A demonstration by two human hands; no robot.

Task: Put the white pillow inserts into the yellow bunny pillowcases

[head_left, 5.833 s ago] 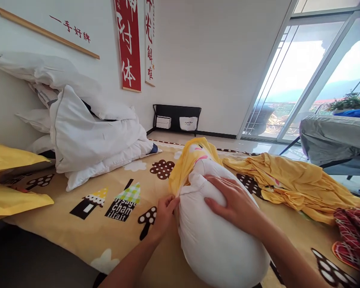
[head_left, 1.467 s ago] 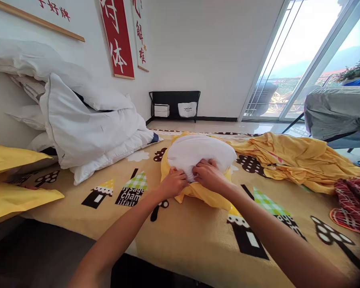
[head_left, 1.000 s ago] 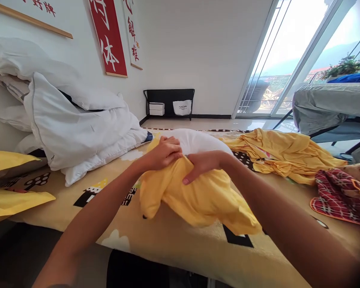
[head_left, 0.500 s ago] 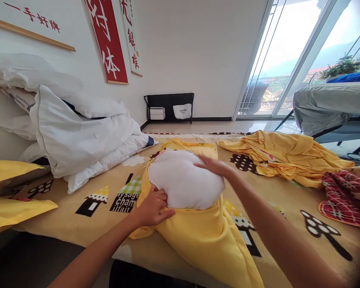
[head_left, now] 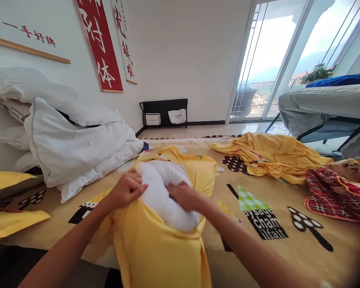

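A plump white pillow (head_left: 160, 196) lies partly inside a yellow pillowcase (head_left: 165, 256) in front of me, its far part showing through the opening. My left hand (head_left: 127, 190) is closed at the left edge of that opening, gripping the pillowcase edge beside the pillow. The fingers of my right hand (head_left: 184, 196) are bent and sunk into the middle of the pillow, denting it deeply. Its fingertips are partly hidden in the soft fabric. Beyond the pillow, the far side of the yellow case is spread on the patterned cover (head_left: 210, 236).
White pillows (head_left: 84, 148) are piled at the left, above yellow fabric (head_left: 18, 224). At the right lie a crumpled yellow cloth (head_left: 276, 156) and a red plaid cloth (head_left: 333, 194). A grey-covered table (head_left: 324, 100) stands behind them; a low black rack (head_left: 165, 106) is against the wall.
My right hand has gone from lying flat on the pillow to pressing into its middle. Pillow and case have shifted left, and the pillow is now folded inward. My left hand has moved left and up.
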